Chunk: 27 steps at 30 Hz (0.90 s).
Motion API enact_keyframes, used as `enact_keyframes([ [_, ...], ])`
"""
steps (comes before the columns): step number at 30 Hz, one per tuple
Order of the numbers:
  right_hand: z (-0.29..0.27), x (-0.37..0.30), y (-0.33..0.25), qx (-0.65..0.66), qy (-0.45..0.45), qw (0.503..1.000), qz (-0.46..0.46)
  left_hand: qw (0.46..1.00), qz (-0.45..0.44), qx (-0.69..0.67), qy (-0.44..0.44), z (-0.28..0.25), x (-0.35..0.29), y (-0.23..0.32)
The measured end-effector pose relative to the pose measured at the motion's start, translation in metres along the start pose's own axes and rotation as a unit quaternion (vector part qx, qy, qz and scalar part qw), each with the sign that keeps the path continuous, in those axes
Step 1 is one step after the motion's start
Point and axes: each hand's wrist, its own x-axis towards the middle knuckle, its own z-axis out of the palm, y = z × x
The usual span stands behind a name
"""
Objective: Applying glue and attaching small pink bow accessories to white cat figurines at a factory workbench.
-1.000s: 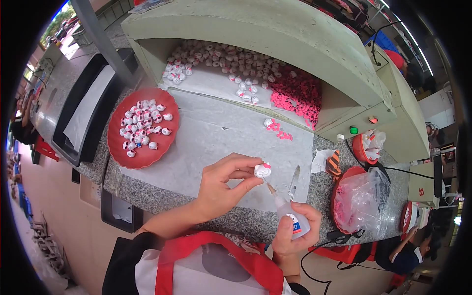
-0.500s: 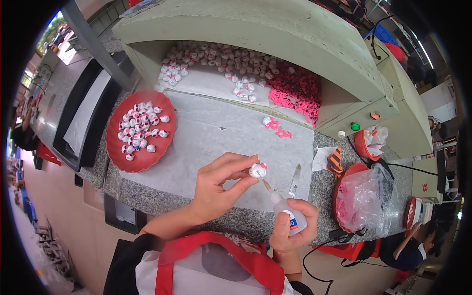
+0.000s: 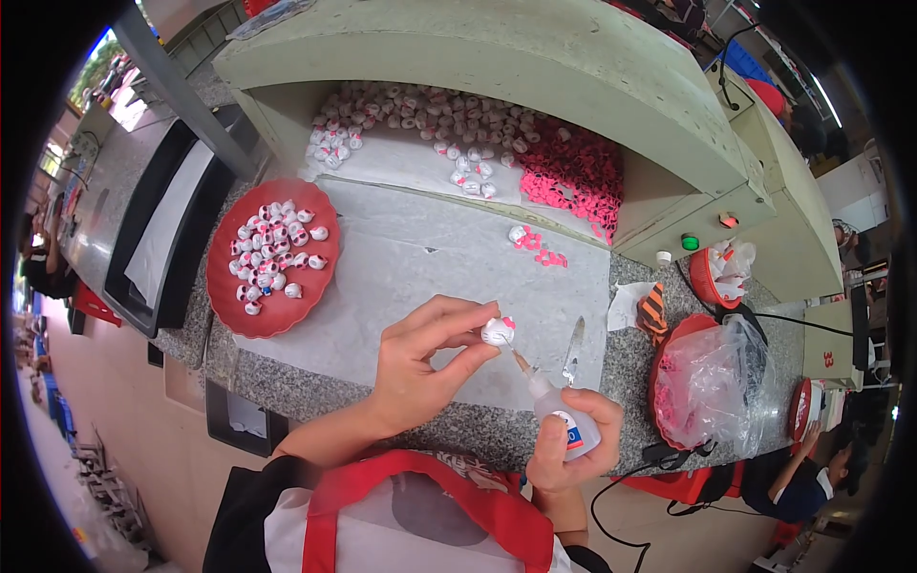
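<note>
Between thumb and fingertips, my left hand [image 3: 425, 358] pinches a small round white piece [image 3: 498, 331] with a pink patch on its upper side. My right hand [image 3: 579, 444] is wrapped round a clear squeeze bottle [image 3: 564, 416] with a blue, red and white label. The bottle tilts up to the left, and its thin tan nozzle [image 3: 523, 364] points at the white piece's lower side; whether they touch I cannot tell. Past my hands, small pink pieces [image 3: 549, 258] lie on a white sheet [image 3: 420, 277]. A flat metal blade [image 3: 574, 349] rests right of the bottle.
On the left, a red scalloped dish [image 3: 304, 304] holds many white-and-pink pieces. A pale metal housing [image 3: 478, 57] shelters more white pieces and a pink heap [image 3: 573, 181]. To the right are a plastic bag [image 3: 731, 382] on a red dish, an orange-and-black striped thing [image 3: 652, 313] and a small red tub [image 3: 702, 280].
Both hands keep nearly the same pose and hold the same things. The left hand and white piece sit very slightly further left; the bottle has barely shifted.
</note>
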Motion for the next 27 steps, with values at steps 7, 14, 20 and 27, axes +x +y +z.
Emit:
enact_keyframes([
  [7,-0.001,-0.001,0.0,-0.017,0.005,1.0,0.004,1.0,0.001,0.008,0.001,0.0,-0.001,-0.001],
  [14,0.0,0.0,0.001,-0.02,0.002,1.0,0.0,1.0,0.002,0.013,-0.005,0.0,-0.001,-0.001],
  [20,0.001,0.008,-0.001,-0.016,-0.044,0.998,-0.039,0.999,0.002,0.036,-0.006,-0.002,0.001,-0.001],
  [27,-0.001,0.011,-0.001,-0.032,-0.038,0.999,-0.017,0.998,-0.045,-0.034,-0.006,-0.004,0.002,-0.002],
])
